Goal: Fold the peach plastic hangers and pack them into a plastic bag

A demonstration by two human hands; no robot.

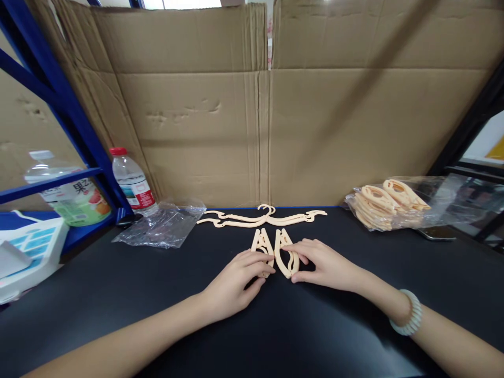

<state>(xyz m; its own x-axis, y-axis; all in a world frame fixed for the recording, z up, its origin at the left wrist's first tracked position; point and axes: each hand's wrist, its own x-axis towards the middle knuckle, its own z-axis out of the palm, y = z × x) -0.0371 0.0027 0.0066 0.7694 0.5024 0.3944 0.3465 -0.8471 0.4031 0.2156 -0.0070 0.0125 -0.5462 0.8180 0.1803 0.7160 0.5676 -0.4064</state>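
Cream plastic is what both of your hands are on: a folded hanger [275,252] lying flat on the black table [118,294], at the centre and a little toward the back. Your left hand [236,286] rests palm down with its fingers curled, pinching the left half of the hanger between thumb and fingertips. Your right hand [326,265] does likewise on the right half, fingertips pressed on the near end, thumb beneath. The two halves lie side by side, touching or nearly so, with their narrow ends pointing away from you. A pale bead bracelet [409,314] sits on your right wrist.

Just behind the folded hanger lie opened hangers [262,216] of the same cream plastic, spread full width, hook at the middle; they appear stacked, though I cannot tell how many. They are near your fingers but apart from them.

To the left of these, an empty clear bag [161,226] lies crumpled on the table. Beyond it, at the foot of the blue rack [59,100], stands a water bottle [132,181] with a red cap. A larger bottle [66,191] with a fruit label lies behind the rack's shelf bar.

At far right, well apart from your right hand, a clear bag of folded hangers [384,205] rests on the table. Cardboard sheets [255,115] stand along the back edge.
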